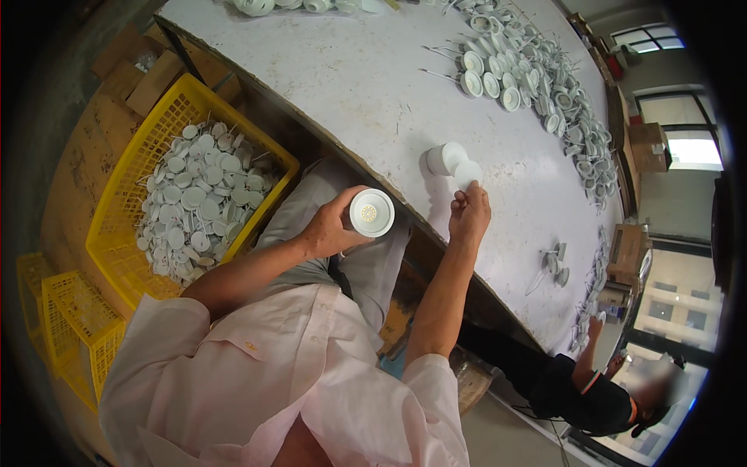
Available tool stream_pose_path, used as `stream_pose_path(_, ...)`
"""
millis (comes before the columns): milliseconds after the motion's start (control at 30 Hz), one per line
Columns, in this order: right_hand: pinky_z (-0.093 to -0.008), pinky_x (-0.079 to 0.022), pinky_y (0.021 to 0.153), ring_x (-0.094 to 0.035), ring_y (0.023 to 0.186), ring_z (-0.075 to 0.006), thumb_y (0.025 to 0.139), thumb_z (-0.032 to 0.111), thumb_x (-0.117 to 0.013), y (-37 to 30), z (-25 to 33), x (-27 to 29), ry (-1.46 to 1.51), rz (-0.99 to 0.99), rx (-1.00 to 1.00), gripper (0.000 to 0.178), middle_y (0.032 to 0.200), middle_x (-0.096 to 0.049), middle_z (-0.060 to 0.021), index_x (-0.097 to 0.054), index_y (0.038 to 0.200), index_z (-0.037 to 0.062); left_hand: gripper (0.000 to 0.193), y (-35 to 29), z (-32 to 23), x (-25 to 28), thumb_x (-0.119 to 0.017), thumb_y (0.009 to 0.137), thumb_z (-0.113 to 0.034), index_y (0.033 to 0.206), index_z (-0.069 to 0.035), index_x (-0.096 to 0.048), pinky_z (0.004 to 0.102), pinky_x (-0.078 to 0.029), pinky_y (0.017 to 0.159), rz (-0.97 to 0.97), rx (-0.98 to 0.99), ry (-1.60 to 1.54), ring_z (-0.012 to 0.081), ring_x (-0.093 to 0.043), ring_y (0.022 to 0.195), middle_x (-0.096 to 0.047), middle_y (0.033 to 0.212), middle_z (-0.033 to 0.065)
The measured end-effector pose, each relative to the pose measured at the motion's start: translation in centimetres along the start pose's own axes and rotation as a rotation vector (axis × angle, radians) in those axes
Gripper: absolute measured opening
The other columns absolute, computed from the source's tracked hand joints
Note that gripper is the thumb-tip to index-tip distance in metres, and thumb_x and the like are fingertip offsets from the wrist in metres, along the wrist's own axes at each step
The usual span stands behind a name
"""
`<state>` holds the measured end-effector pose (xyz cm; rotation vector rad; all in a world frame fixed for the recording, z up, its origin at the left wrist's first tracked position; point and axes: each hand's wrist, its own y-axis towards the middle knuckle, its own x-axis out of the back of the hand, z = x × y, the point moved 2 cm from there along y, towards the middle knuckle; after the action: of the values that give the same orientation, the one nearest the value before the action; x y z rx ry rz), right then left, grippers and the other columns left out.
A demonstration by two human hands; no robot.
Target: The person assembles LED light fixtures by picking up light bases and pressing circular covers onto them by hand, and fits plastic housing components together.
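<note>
My left hand [336,223] is wrapped round a white round LED light housing [386,220], held over my lap beside the table edge. Its open face points up and shows a small round board with yellowish LED dots. Over the table, my right hand [470,215] pinches a thin white disc [467,173] by its near edge. Just behind that disc stands a short stack of white discs [444,158], which it partly overlaps in view.
A yellow crate [101,222] full of small white wired lamps stands at my left. Many similar lamps [510,74] cover the far right of the white table [342,70], with a few [554,263] nearer. Another person [583,389] works at the table on the right.
</note>
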<state>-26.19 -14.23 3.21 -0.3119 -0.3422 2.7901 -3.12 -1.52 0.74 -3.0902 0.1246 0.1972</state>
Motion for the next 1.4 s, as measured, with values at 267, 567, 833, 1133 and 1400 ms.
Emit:
stream_pose_path(267, -0.0196, -0.046, 0.053, -0.062, 0.067, -0.013, 0.093, 0.013, -0.053, -5.7, 0.7, -0.7, 0.119, 0.078, 0.04, 0.019, 0.086, -0.063, -0.009, -0.054, 0.105, -0.0023, 0.074, 1.1, -0.2, -0.8, -0.075, 0.071, -0.005, 0.132, -0.002, -0.034, 0.0314, -0.046, 0.096, 0.034, 0.037, -0.116, 0.0166, -0.052, 0.114, -0.052, 0.122, 0.0095)
stream_pose_path(567, -0.0299, -0.053, 0.068, -0.067, 0.078, -0.0205, 0.088, 0.002, -0.05, -10.3, -0.4, -1.4, -0.518, -0.012, 0.391, 0.028, 0.099, -0.066, -0.0114, -0.058, 0.115, 0.0015, 0.075, 1.9, -0.2, -1.0, -0.073, 0.074, 0.002, 0.135, 0.001, -0.029, 0.0316, -0.051, 0.089, 0.107, 0.03, -0.208, 0.0167, -0.052, 0.112, -0.051, 0.121, 0.0104)
stream_pose_path(833, -0.0365, -0.045, 0.085, -0.056, 0.111, -0.0292, 0.069, 0.001, -0.061, -13.4, -2.4, -2.3, -1.167, 0.361, 1.209, 0.047, 0.123, -0.056, -0.0123, -0.06, 0.115, 0.0059, 0.063, 1.8, -0.9, -1.3, -0.066, 0.084, -0.013, 0.134, 0.001, -0.03, 0.0264, -0.051, 0.082, 0.187, -0.072, -0.344, 0.0145, -0.052, 0.107, -0.05, 0.12, 0.0107)
stream_pose_path(1133, -0.0422, -0.041, 0.092, -0.049, 0.119, -0.0333, 0.064, -0.003, -0.063, -14.3, -2.5, -3.2, -1.11, 0.43, 1.175, 0.057, 0.128, -0.055, -0.012, -0.059, 0.12, 0.0069, 0.046, 1.6, -1.1, -1.4, -0.052, 0.094, -0.026, 0.131, -0.003, -0.037, 0.0203, -0.051, 0.063, 0.09, -0.004, -0.103, 0.0102, -0.056, 0.091, -0.056, 0.108, 0.0089)
stream_pose_path(1400, -0.0409, -0.039, 0.093, -0.049, 0.119, -0.0311, 0.067, 0.005, -0.067, -14.2, -3.5, -3.1, -1.147, 0.352, 1.252, 0.049, 0.126, -0.057, -0.0075, -0.062, 0.116, 0.0085, 0.038, 1.2, -0.8, -1.5, -0.044, 0.095, -0.02, 0.127, 0.0, -0.041, 0.0312, -0.048, 0.085, 0.034, -0.034, -0.095, 0.0194, -0.057, 0.099, -0.057, 0.113, 0.013)
